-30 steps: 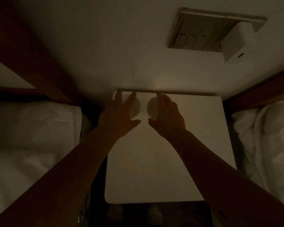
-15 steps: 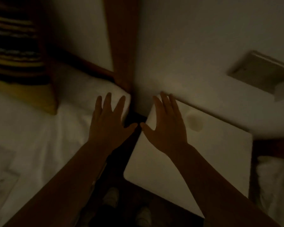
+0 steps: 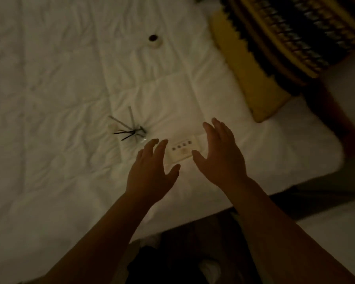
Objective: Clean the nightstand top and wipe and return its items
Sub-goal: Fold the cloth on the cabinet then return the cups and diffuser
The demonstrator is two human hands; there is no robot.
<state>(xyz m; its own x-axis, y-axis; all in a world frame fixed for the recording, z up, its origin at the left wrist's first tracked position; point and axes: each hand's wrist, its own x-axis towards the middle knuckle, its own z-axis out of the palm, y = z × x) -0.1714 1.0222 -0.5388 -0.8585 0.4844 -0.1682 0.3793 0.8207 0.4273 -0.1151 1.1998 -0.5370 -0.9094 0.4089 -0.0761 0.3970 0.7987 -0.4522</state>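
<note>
Both hands hover over the bed, empty, fingers spread and nearly straight. Left hand (image 3: 152, 169) sits just beside the near-left edge of a small pale panel (image 3: 181, 151); right hand (image 3: 221, 152) flanks its right side. Neither hand visibly touches it. The panel lies flat on the white duvet (image 3: 59, 99), between the two hands, and shows a row of four small dark dots above one round pale mark.

Further out, to the left of the panel: a clear packet holding thin dark and pale sticks (image 3: 128, 128), splayed, lying on the duvet. Beyond that, well apart, a small round container with a dark top (image 3: 153, 41). At upper right, a yellow cushion with a dark striped pattern (image 3: 285, 37) rests on the bed's end.

Nightstand top: not in view at this moment.

Judgement on step: the items look parked on the bed, so this appears to be the retrieval stage, with the panel as the target. Next move would call for closing both hands on the panel's short edges and lifting it level, since the soft duvet gives under pressure.

Writing: none legible. Light is dim and the view slightly blurred; the dots on the panel cannot be read as labels or buttons.
</note>
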